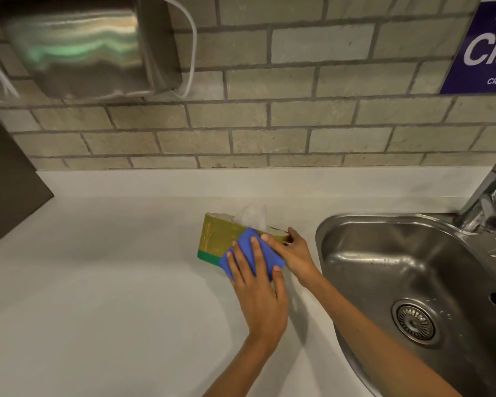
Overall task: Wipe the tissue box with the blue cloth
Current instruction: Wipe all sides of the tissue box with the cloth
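A gold and green tissue box [218, 239] stands on the white counter, a white tissue poking out of its top. The blue cloth [248, 247] lies flat against the box's near side. My left hand [258, 287] presses on the cloth with fingers spread over it. My right hand [294, 253] grips the box's right end, thumb on the top edge.
A steel sink [384, 267] with a drain lies just right of the box, its tap [487, 202] at the far right. A steel dispenser [78, 44] hangs on the brick wall at upper left. White counter [98, 267] stretches to the left.
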Demonstrator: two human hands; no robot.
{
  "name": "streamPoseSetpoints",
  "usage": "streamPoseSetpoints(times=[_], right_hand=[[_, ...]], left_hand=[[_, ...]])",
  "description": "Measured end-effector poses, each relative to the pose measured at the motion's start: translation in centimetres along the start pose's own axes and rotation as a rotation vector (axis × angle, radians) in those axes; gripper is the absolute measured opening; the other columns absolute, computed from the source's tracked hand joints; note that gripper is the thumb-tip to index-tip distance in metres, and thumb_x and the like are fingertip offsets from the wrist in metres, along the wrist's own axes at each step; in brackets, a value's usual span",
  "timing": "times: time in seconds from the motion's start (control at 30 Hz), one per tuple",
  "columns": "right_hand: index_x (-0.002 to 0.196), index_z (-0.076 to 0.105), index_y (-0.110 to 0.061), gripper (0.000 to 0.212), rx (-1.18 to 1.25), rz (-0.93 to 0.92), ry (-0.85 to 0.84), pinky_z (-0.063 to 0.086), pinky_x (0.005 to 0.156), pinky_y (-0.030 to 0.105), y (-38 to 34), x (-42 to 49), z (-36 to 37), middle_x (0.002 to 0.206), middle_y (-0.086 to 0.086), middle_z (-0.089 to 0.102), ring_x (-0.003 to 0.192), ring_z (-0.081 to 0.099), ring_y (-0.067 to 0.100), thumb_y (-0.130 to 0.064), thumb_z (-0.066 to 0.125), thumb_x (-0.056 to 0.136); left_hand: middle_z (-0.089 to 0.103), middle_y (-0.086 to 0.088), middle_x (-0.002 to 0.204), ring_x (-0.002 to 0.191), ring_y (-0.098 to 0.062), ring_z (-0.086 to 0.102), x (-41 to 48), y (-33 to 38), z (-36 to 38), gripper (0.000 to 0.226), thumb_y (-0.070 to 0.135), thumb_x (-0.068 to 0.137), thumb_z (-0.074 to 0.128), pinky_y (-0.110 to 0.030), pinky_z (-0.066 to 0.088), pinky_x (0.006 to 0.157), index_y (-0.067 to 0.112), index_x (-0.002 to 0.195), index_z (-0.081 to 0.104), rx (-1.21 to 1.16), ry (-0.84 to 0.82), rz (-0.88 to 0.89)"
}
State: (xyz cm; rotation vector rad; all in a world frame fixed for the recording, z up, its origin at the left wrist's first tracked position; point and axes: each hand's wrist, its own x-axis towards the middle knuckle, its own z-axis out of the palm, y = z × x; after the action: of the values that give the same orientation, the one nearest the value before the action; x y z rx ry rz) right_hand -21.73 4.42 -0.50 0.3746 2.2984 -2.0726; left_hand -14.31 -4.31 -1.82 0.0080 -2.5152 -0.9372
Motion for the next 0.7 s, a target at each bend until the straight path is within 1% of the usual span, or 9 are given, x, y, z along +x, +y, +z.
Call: streamPoseSetpoints(times=[0.1,0.17,0.23,0.3,0.37,0.43,0.53,0.6,0.7], right_hand=[[0.13,0.042,-0.003,0.067,0.072,-0.014,-0.022,0.045,0.06,0.003,-0.2,-0.9,0.0,0.089,-0.006,0.061,0.081,0.06,0.003,-0.031,0.072,0.076],[0.138,0.039,-0.009,0.073,0.135,-0.028,-0.029,0.044,0.082,0.01,-0.3,-1.8,0.0,0.114,-0.002,0.06,0.103,0.058,0.01,-0.049,0.059,0.08],[0.133,0.048,-0.018,0.078,0.137,-0.085,-0.042,0.041,0.097,0.02,-0.6,-3.0,0.1,0.131,0.0,0.055,0.119,0.052,0.012,-0.068,0.044,0.074],[0.121,0.054,-0.031,0.065,0.085,-0.136,-0.047,0.04,0.093,0.014,-0.8,-4.1,0.7,0.128,0.0,0.053,0.118,0.052,0.01,-0.072,0.039,0.072],[0.115,0.046,-0.049,0.042,-0.004,-0.174,-0.058,0.039,0.079,-0.002,-1.0,-5.1,1.7,0.122,-0.005,0.047,0.108,0.049,-0.001,-0.067,0.039,0.078],[0.132,0.035,-0.046,0.062,-0.094,-0.23,-0.082,0.035,0.073,-0.009,-0.7,-6.0,2.4,0.122,-0.01,0.039,0.104,0.044,-0.01,-0.071,0.037,0.075],[0.146,0.019,-0.035,0.092,-0.222,-0.277,-0.113,0.037,0.095,0.008,0.0,-7.1,3.1,0.131,-0.01,0.035,0.116,0.039,-0.006,-0.08,0.03,0.067],[0.148,0.016,-0.031,0.089,-0.333,-0.305,-0.101,0.024,0.115,0.031,0.5,-7.6,3.4,0.14,-0.005,0.034,0.12,0.026,-0.003,-0.077,0.026,0.073],[0.15,0.014,-0.024,0.079,-0.444,-0.342,-0.092,-0.002,0.12,0.037,1.2,-8.5,4.0,0.151,-0.001,0.028,0.13,0.018,-0.003,-0.065,0.026,0.083]], left_hand=[[0.024,-0.022,0.154,0.142,-0.041,0.019,-0.2,-0.5,-0.2,0.058,0.029,0.093,0.042,-0.054,0.026,0.111,0.011,0.146,0.027,-0.032,-0.008,0.014],[0.016,-0.018,0.157,0.146,-0.035,0.011,1.0,-1.6,-0.9,0.06,0.028,0.094,0.041,-0.048,0.018,0.117,0.015,0.148,0.018,-0.159,-0.006,-0.064],[0.015,-0.013,0.158,0.146,-0.028,0.012,2.3,-2.7,-1.8,0.058,0.027,0.097,0.036,-0.041,0.014,0.12,0.016,0.15,0.013,-0.307,0.021,-0.15],[0.019,-0.01,0.158,0.145,-0.025,0.017,3.2,-3.8,-2.4,0.053,0.024,0.101,0.031,-0.033,0.015,0.119,0.018,0.151,0.014,-0.46,0.021,-0.275],[0.031,-0.009,0.153,0.14,-0.025,0.031,3.6,-4.9,-3.0,0.049,0.027,0.101,0.027,-0.04,0.025,0.118,0.019,0.149,0.021,-0.651,-0.014,-0.404],[0.04,-0.004,0.148,0.134,-0.023,0.041,3.6,-5.6,-3.6,0.05,0.037,0.099,0.03,-0.041,0.034,0.113,0.023,0.147,0.025,-0.744,-0.03,-0.499],[0.047,0.003,0.136,0.125,-0.019,0.048,3.9,-6.1,-4.2,0.057,0.042,0.093,0.045,-0.031,0.04,0.102,0.028,0.146,0.026,-0.757,-0.029,-0.563],[0.05,0.003,0.127,0.116,-0.018,0.051,4.1,-6.4,-4.5,0.058,0.039,0.091,0.052,-0.031,0.042,0.1,0.027,0.144,0.03,-0.742,-0.004,-0.59],[0.055,-0.005,0.127,0.107,-0.02,0.054,4.9,-7.0,-4.9,0.053,0.034,0.091,0.053,-0.039,0.043,0.103,0.023,0.14,0.036,-0.707,0.025,-0.667]])
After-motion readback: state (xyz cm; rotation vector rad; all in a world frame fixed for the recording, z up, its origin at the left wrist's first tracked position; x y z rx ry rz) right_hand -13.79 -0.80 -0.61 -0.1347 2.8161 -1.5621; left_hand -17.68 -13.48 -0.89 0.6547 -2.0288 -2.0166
